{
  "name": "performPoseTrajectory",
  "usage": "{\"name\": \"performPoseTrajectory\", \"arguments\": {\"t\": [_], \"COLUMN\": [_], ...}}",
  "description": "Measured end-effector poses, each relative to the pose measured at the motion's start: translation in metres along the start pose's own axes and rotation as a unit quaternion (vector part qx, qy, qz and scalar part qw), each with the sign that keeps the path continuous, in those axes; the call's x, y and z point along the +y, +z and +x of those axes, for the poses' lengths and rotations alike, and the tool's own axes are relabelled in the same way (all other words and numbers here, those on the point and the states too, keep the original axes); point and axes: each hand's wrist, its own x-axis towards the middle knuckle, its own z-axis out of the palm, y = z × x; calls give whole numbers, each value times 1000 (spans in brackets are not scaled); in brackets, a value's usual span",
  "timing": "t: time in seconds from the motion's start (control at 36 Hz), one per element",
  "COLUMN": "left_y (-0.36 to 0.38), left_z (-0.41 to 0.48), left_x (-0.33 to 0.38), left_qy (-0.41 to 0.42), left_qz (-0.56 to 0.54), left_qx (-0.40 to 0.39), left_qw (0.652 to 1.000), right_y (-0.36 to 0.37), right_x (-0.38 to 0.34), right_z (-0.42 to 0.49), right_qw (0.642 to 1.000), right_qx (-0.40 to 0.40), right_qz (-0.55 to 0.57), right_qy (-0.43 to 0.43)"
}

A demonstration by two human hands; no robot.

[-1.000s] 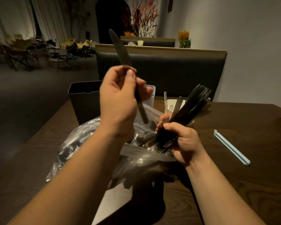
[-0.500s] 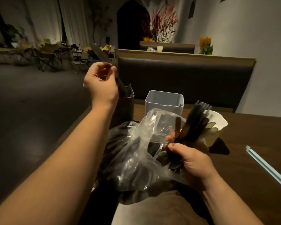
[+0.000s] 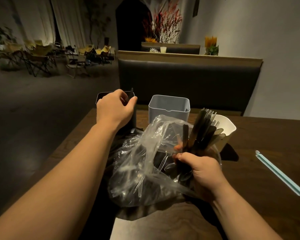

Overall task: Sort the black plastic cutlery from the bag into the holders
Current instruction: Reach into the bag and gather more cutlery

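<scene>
My left hand curls its fingers over the black holder at centre left, beside a knife standing in it; whether they pinch it I cannot tell. My right hand clenches a bundle of black cutlery above the clear bag, lower centre.

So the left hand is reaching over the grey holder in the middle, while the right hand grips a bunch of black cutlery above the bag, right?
Not quite. In the head view the left hand is over the black holder, left of the grey holder. The rest holds: the right hand grips the black cutlery above the bag.
</scene>
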Motion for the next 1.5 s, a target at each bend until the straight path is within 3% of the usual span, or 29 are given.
{"name": "performPoseTrajectory", "arguments": {"t": [0.31,0.58,0.72,0.94,1.03,1.11,1.19,1.28,1.33,1.42,1.5], "left_y": [4,0,-2,4,-1,-26,-64,-77,-63,-30,1], "left_z": [1,13,21,14,10,-7,-44,-91,-117,-147,-166], "left_x": [11,5,3,-4,5,39,100,150,164,162,151], "left_qy": [112,101,80,89,61,46,134,199,155,33,0], "left_qz": [-36,-82,-70,-42,-100,-231,-378,-521,-572,-605,-538], "left_qx": [-92,-88,-129,-101,-46,17,37,-82,-141,-167,-193], "left_qw": [989,988,986,990,992,972,915,826,793,778,821], "right_y": [-8,-42,-56,-66,-67,-72,-78,-82,-81,-81,-79], "right_x": [-9,-30,-34,-40,-40,-40,-40,-38,-36,-32,-31], "right_z": [0,-6,-2,-8,-8,-7,-6,-2,0,5,4], "right_qw": [998,999,998,995,986,980,972,964,950,936,941], "right_qx": [17,1,8,-62,-86,-105,-147,-178,-203,-204,-169], "right_qz": [61,29,52,76,141,171,182,199,236,285,292], "right_qy": [-15,-16,-19,-8,-14,-10,0,-2,-5,16,29]}}
